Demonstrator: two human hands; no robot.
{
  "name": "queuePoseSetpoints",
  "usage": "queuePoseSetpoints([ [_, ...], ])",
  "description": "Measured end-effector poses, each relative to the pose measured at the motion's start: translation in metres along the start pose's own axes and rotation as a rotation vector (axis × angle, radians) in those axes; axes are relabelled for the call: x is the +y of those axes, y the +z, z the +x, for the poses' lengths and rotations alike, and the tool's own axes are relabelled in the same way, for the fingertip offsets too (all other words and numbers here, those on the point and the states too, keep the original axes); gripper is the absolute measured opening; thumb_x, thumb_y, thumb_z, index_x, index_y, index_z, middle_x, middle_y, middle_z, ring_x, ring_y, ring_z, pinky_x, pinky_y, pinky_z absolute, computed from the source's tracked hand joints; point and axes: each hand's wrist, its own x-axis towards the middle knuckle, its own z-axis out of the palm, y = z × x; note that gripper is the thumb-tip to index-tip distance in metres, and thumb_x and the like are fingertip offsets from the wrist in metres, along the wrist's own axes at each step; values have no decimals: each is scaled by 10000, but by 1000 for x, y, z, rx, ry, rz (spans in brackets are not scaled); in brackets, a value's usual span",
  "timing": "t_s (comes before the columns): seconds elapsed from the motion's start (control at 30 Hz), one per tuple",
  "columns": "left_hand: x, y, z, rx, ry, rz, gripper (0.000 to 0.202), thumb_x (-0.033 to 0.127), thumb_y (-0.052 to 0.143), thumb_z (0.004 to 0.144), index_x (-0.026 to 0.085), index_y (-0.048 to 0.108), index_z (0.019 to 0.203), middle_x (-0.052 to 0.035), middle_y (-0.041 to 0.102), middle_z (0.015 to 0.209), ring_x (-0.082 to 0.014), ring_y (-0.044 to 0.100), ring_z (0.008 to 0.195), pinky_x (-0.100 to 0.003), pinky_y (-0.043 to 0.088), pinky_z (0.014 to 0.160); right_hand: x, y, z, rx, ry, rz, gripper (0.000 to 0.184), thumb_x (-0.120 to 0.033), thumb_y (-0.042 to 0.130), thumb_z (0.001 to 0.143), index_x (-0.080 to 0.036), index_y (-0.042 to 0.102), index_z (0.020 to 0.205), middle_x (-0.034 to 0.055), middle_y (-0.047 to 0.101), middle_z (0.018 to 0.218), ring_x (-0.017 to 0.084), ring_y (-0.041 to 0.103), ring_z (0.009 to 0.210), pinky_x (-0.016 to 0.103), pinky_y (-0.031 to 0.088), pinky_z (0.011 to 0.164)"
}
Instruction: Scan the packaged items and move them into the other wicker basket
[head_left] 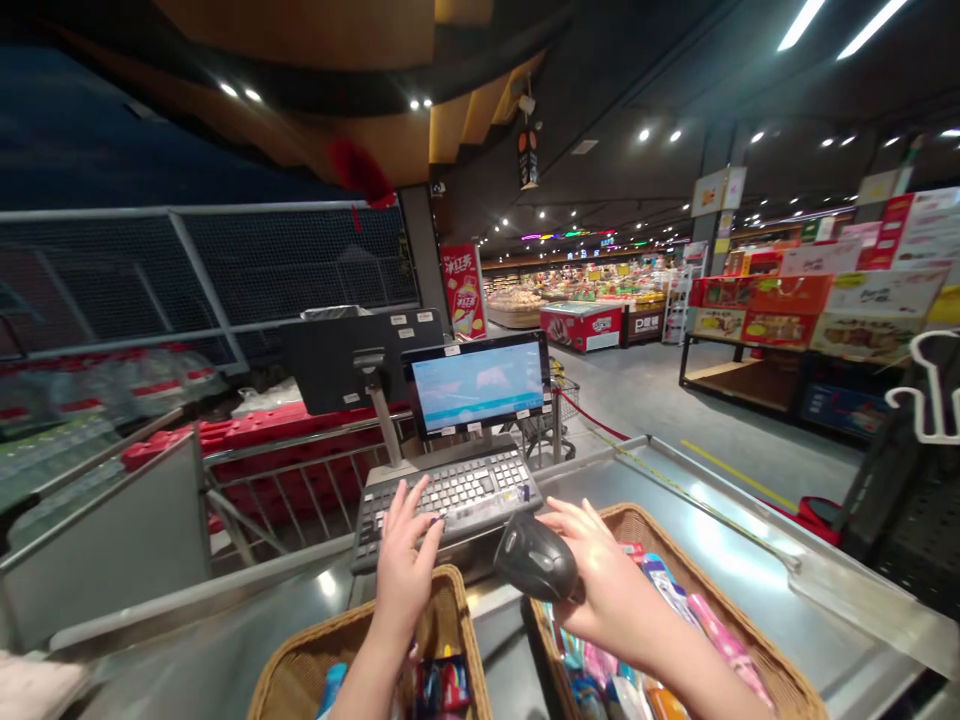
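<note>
The barcode scanner (535,558) is black, the wicker basket (772,665) tan, its packets (667,590) pink and blue.

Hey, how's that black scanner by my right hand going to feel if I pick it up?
The scanner looks like hard plastic, so it's probably stiff and fairly light. Its smooth, rounded shell may feel a bit slippery. It could also rock or roll if set down on the steel counter.

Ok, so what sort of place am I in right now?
This looks like a supermarket checkout: a keyboard and screen stand at a steel counter, a barcode scanner sits at the right hand, and product displays fill the floor beyond.
</note>
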Motion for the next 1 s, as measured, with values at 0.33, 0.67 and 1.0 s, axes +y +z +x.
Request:
queuePoseSetpoints([
  [0.33,-6,-21,-9,51,-37,33,302,371,455,936,221,646,755,-94,533,1441,-321,282,1459,-682,184,1137,-16,10,9,-53,-56,4,641,-114,549,579,-229,639,1204,94,620,1265,337,377,1393,609,123,1185],
  [0.67,-16,-34,-20,40,-59,47,296,365,453,946,216,637,767,-95,540,1434,-313,282,1458,-680,180,1140,-28,15,9,-67,-84,39,683,-103,540,559,-268,628,1216,68,612,1279,337,361,1405,617,119,1185],
  [1.0,-38,-66,-49,62,-131,100,296,362,455,934,217,636,750,-96,564,1410,-309,330,1436,-646,236,1140,-52,31,19,-117,-120,40,603,-113,545,574,-263,653,1149,64,604,1298,351,369,1397,620,140,1186],
])
